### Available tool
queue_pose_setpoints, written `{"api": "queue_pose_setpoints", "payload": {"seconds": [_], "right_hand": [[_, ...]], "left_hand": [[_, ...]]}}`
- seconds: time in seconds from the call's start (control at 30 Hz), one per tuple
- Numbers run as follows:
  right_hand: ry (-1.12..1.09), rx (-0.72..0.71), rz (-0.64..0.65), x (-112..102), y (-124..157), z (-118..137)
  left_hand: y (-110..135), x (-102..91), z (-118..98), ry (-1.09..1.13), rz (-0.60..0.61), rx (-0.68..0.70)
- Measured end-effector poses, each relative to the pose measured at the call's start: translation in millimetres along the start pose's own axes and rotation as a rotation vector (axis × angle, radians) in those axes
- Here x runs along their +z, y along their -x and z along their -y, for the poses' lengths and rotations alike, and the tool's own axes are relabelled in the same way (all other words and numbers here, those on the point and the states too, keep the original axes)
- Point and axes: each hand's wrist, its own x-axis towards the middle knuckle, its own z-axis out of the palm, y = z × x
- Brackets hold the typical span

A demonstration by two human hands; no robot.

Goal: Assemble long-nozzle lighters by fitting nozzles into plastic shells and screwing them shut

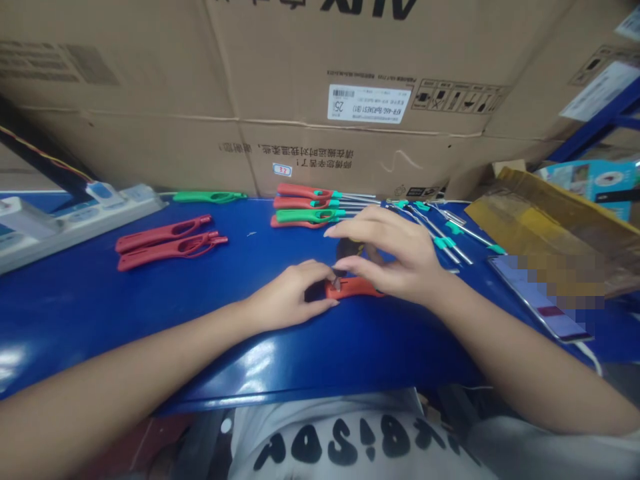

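An orange-red lighter handle (353, 288) lies on the blue table in front of me. My left hand (295, 293) grips its left end between thumb and fingers. Above that same end, my right hand (395, 257) curls loosely around a short black-and-yellow screwdriver (347, 250). The screwdriver's tip points down toward the handle, close to my left fingertips; whether it touches is unclear. My right wrist and fingers hide the handle's right end.
Behind my hands lies a stack of red and green lighters (305, 203) with metal rods. Loose rods (450, 243) with green pieces are to their right. Two red handles (167, 243), a green handle (207, 197) and a power strip (85, 217) lie left. A phone (540, 300) is right; a large carton (300, 87) stands behind.
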Motion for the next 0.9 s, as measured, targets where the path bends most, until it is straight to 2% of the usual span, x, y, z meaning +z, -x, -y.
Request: {"api": "queue_pose_setpoints", "payload": {"seconds": [0.07, 0.2, 0.27, 0.5, 0.63, 0.8, 0.9], "right_hand": [[0.017, -0.023, 0.026, 0.3, 0.4, 0.6], [-0.222, 0.15, 0.069, 1.7, 1.3, 0.3], [-0.297, 0.187, 0.065, 2.8, 2.2, -1.6], [-0.126, 0.11, 0.033, 8.8, 4.4, 3.5], [-0.145, 0.147, -0.015, 12.5, 5.3, 13.6], [-0.224, 0.337, -0.192, -6.0, 6.1, 7.4], [-0.079, 0.417, -0.26, -27.7, 12.6, -15.4]], "left_hand": [[-0.1, 0.1, -0.1, 0.007, 0.012, -0.007], [-0.6, -0.4, -1.6, 0.003, 0.008, -0.028], [-0.6, -0.5, -1.7, -0.006, 0.005, -0.037], [0.0, 2.8, -1.1, -0.047, 0.001, -0.042], [0.8, -7.5, -7.8, -0.057, 0.035, -0.08], [9.5, -35.8, -19.5, -0.226, 0.162, -0.261], [13.6, -39.3, -25.3, -0.385, 0.21, -0.295]]}}
